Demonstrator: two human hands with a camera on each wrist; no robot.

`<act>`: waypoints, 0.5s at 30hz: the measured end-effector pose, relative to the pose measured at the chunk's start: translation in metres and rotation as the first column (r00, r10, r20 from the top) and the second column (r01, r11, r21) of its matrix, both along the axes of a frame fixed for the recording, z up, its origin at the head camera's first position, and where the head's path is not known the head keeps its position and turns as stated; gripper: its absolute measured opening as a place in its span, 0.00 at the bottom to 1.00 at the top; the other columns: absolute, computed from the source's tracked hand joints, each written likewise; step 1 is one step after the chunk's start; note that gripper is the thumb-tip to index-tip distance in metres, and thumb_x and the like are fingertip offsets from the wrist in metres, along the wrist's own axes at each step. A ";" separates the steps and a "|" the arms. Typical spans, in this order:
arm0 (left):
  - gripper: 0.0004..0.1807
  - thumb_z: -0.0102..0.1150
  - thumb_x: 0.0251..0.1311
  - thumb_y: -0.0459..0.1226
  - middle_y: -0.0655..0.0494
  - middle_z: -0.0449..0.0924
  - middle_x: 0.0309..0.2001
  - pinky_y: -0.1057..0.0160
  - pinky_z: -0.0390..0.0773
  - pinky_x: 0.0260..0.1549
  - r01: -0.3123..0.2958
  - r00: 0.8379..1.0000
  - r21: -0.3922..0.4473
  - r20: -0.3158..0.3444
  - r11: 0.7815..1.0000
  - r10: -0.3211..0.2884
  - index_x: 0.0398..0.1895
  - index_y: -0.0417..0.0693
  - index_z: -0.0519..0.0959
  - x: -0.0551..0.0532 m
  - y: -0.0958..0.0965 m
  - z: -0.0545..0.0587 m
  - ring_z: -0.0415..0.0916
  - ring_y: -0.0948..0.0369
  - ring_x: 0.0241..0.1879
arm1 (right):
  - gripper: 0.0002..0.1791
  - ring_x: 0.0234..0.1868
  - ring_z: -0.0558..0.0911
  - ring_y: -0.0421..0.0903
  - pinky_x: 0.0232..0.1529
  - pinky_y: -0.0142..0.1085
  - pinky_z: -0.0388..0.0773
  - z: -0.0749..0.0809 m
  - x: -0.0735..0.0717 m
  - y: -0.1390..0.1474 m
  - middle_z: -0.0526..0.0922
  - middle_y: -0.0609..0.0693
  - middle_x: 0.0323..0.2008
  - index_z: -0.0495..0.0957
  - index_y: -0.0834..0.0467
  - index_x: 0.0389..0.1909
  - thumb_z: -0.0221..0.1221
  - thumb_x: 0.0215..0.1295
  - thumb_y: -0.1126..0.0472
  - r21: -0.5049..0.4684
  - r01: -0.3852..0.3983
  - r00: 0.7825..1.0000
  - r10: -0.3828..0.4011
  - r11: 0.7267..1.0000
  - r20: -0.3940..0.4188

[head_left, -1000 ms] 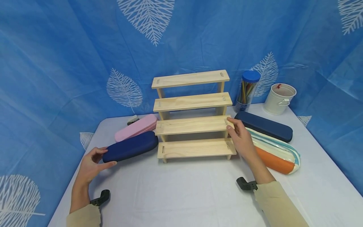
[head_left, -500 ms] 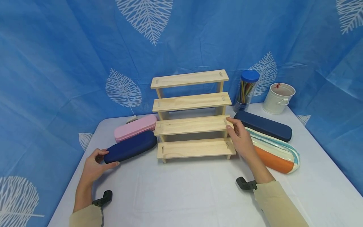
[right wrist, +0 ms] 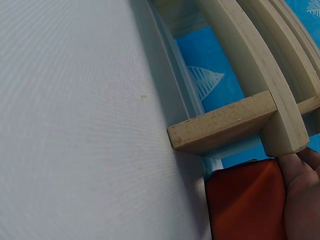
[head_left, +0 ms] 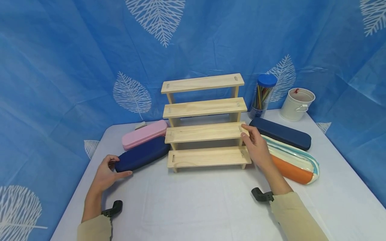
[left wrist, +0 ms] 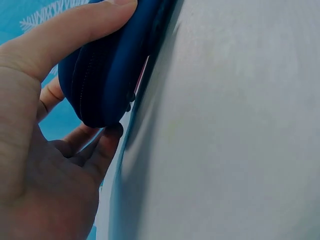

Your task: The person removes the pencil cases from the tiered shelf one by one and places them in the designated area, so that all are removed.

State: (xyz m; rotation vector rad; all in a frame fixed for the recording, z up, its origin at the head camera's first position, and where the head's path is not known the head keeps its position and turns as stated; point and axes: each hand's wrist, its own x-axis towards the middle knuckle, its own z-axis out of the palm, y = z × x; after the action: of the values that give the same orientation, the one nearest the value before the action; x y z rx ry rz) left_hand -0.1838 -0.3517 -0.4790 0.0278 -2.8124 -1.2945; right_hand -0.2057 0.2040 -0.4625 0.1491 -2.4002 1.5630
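In the head view my left hand [head_left: 105, 174] grips the left end of a long dark blue pencil case [head_left: 143, 154]. The left wrist view has the thumb across one side of the rounded case end [left wrist: 107, 75] and fingertips at its other side. Centred on the table stands a four-step display rack [head_left: 208, 133] of pale wood. My right hand [head_left: 256, 147] holds the right end of its second-lowest board, thumb and index finger at the edge. From the right wrist, the fingers are partly cut off beside the board end [right wrist: 285, 135].
Behind the blue case lies a pink case [head_left: 144, 134]. To the right are a navy case [head_left: 280, 134] and an orange, cream and teal pouch [head_left: 292, 170]. A blue-lidded jar of pencils [head_left: 262, 97] and a white bucket [head_left: 297, 107] stand at the back right.
My left hand has moved right with the dark blue case, whose right end now lies closer to the rack. The right hand stays at the same board.
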 end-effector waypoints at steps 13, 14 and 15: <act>0.40 0.76 0.45 0.41 0.36 0.55 0.61 0.38 0.60 0.56 0.047 0.996 0.069 0.075 0.997 -0.052 0.53 0.39 0.58 0.001 0.003 0.003 0.58 0.36 0.59 | 0.25 0.68 0.62 0.52 0.63 0.50 0.61 -0.003 -0.002 0.001 0.63 0.52 0.69 0.65 0.50 0.67 0.48 0.74 0.46 0.000 -0.009 1.000 0.009 1.000 0.007; 0.40 0.76 0.46 0.41 0.36 0.55 0.61 0.37 0.58 0.58 0.054 0.996 0.079 0.071 0.995 -0.060 0.53 0.38 0.58 0.002 0.003 0.003 0.58 0.36 0.59 | 0.25 0.68 0.62 0.52 0.63 0.51 0.61 -0.002 -0.002 0.001 0.63 0.53 0.69 0.65 0.51 0.67 0.48 0.74 0.47 0.003 -0.008 1.000 0.008 1.000 0.008; 0.40 0.76 0.46 0.41 0.36 0.55 0.61 0.37 0.57 0.59 0.060 0.996 0.088 0.067 0.994 -0.066 0.53 0.38 0.58 0.002 0.002 0.002 0.57 0.36 0.60 | 0.25 0.68 0.63 0.53 0.63 0.51 0.62 -0.003 -0.002 0.000 0.63 0.53 0.69 0.65 0.51 0.67 0.48 0.74 0.47 0.007 -0.008 1.000 0.008 1.000 0.010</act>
State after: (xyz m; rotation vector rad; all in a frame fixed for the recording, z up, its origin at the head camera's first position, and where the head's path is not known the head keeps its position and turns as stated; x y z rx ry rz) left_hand -0.1820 -0.3496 -0.4765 -0.0137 -2.8352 -1.4553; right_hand -0.2079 0.2045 -0.4651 0.1521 -2.4159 1.5627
